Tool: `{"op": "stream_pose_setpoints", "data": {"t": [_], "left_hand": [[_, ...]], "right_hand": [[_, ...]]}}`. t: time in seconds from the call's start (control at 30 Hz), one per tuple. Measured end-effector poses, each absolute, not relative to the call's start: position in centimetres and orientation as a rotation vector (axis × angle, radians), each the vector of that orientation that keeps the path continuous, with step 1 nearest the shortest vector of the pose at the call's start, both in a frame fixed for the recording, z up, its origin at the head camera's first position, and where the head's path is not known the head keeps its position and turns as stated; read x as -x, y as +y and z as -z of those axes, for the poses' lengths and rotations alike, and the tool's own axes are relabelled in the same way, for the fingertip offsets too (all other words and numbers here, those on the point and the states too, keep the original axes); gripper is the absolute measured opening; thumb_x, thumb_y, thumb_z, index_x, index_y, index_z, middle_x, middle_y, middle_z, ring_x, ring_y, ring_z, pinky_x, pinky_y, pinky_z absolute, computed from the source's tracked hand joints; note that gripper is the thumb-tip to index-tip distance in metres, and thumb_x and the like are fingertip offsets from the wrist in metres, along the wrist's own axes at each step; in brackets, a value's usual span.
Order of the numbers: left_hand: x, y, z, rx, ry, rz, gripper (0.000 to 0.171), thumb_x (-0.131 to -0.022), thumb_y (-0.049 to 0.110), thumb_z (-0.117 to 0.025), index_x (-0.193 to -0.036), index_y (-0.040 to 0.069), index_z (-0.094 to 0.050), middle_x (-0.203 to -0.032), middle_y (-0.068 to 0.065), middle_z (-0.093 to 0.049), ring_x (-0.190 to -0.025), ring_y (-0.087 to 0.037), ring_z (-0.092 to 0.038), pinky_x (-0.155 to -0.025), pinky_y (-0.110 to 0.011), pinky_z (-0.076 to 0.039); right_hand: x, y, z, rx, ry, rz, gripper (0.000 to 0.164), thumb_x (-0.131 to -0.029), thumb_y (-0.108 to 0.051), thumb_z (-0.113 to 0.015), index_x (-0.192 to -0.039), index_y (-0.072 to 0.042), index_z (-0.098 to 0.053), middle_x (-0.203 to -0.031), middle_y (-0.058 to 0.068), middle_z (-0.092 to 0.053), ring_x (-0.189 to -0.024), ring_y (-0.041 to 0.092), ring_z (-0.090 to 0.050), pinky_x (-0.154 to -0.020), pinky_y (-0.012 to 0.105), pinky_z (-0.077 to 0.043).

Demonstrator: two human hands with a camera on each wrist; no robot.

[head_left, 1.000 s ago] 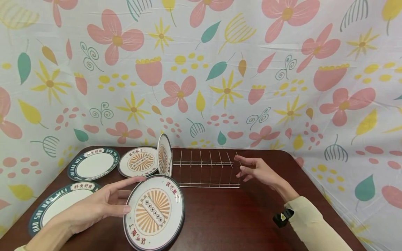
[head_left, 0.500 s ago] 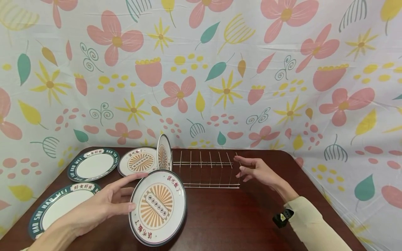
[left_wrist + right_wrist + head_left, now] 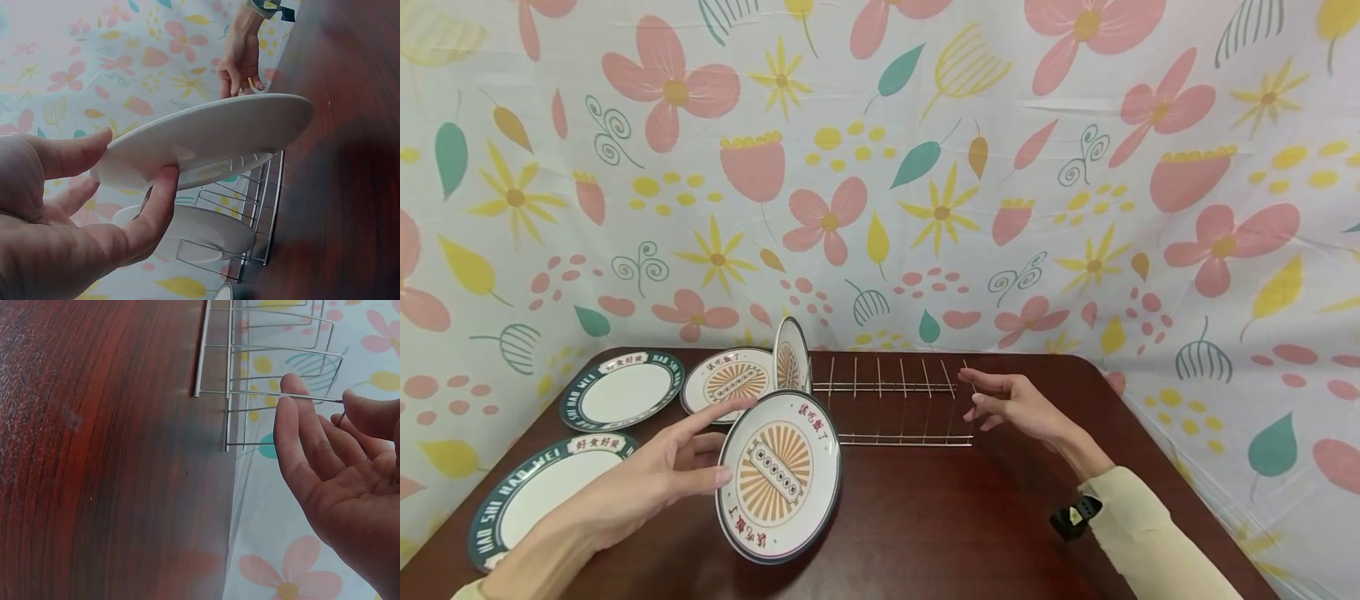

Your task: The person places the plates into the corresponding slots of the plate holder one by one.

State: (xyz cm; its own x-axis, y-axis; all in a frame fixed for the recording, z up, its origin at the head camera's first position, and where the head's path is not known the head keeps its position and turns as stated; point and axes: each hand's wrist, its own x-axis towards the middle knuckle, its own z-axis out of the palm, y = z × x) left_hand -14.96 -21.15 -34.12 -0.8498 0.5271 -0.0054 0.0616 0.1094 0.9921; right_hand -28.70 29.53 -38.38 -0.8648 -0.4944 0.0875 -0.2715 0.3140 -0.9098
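My left hand (image 3: pixel 640 483) pinches the left edge of a white plate (image 3: pixel 781 479) with a dark rim, an orange sunburst and red characters. The plate is tilted, its patterned face towards me, in front of a wire dish rack (image 3: pixel 891 388). Its plain underside shows in the left wrist view, thumb and fingers on opposite faces. My right hand (image 3: pixel 1018 408) holds the rack's right end; in the right wrist view, thumb and fingertips meet at an end wire (image 3: pixel 312 397). A similar plate (image 3: pixel 791 358) stands on edge at the rack's left end.
Another sunburst plate (image 3: pixel 730 385) lies flat left of the rack. Two green-rimmed plates, one farther back (image 3: pixel 628 396) and one nearer (image 3: pixel 542 492), lie on the left of the dark wooden table (image 3: pixel 955 525). A flowered cloth (image 3: pixel 850 167) hangs behind.
My left hand has raised the plate slightly, away from me and a little to the right, towards the rack. The right hand keeps its place on the rack.
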Motion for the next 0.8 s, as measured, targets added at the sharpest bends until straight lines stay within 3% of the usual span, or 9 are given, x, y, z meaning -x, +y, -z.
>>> {"op": "stream_pose_setpoints", "data": {"t": [0.5,0.8], "left_hand": [[15.3,-19.9,33.8,-0.585,2.157,-1.814,0.075,-0.102,0.011,-0.069,-0.166,0.028,-0.034,-0.147,-0.023,-0.049,-0.132,-0.034,-0.053,-0.101,-0.037,-0.05],[15.0,-19.2,33.8,-0.626,2.228,-1.86,0.076,-0.101,0.007,-0.069,-0.167,0.022,-0.033,-0.135,-0.025,-0.057,-0.123,-0.029,-0.061,-0.097,-0.031,-0.053]], "right_hand": [[28.5,29.5,38.4,0.689,2.378,1.578,0.054,-0.11,-0.009,-0.057,-0.159,0.004,-0.04,-0.163,0.027,-0.036,-0.104,0.035,-0.073,-0.08,0.047,-0.062],[28.6,29.4,38.3,0.698,2.387,1.57,0.053,-0.109,-0.008,-0.057,-0.159,0.004,-0.04,-0.162,0.026,-0.038,-0.103,0.034,-0.073,-0.08,0.048,-0.062]]}}
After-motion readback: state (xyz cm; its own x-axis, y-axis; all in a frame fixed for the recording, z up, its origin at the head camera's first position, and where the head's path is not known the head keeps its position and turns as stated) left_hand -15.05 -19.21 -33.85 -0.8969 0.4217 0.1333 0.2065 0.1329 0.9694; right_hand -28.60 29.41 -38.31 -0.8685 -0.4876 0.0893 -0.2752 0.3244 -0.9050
